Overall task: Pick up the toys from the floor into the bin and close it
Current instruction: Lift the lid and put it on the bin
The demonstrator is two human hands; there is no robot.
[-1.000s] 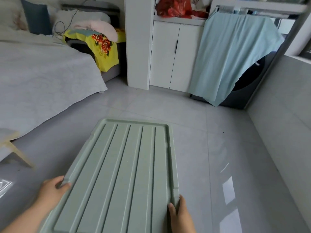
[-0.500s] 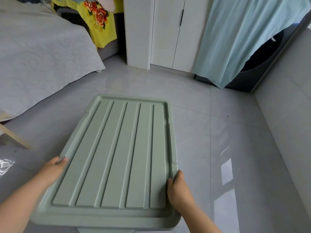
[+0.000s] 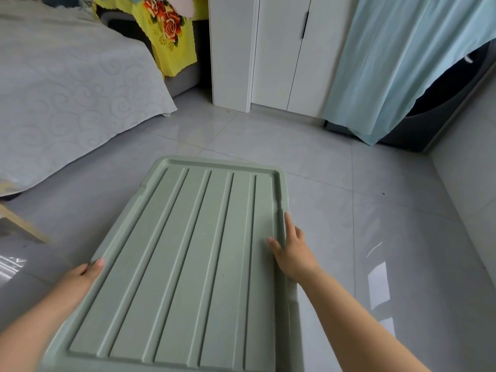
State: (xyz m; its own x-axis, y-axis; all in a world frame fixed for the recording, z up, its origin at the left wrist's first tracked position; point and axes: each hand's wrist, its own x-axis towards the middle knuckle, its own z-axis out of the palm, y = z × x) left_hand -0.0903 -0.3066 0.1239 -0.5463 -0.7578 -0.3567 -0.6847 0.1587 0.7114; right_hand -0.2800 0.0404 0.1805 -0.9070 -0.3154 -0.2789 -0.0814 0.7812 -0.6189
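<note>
Since no toys show on the grey floor point(image 3: 362, 210) in this view, the gathering looks finished and the step in hand is the closing. The green ribbed lid point(image 3: 188, 264) lies flat and near, in the middle of the view, running from the near edge out toward the far cupboard point(image 3: 276, 49). The bin itself is hidden under it, so I cannot tell whether the lid is seated all round.

The left hand point(image 3: 80, 280) holds the lid's left rim. Its thumb lies over the top edge and the other fingers drop down the side out of sight, which reads as a grip. The right hand point(image 3: 292, 253) rests on the right rim farther out. Its fingers point(image 3: 289, 224) are straight and laid along the raised edge, with the thumb spread onto the flat of the lid, pressing rather than clasping.

The next move probably calls for firm downward pressure along both long rims, then at the far corners, until the lid catches on the bin. The lid is broad and thin and may flex, so one side could lift as the other goes down. The bed point(image 3: 67, 89) on the left and the blue cloth point(image 3: 402, 63) at far right stand well apart from the work.
</note>
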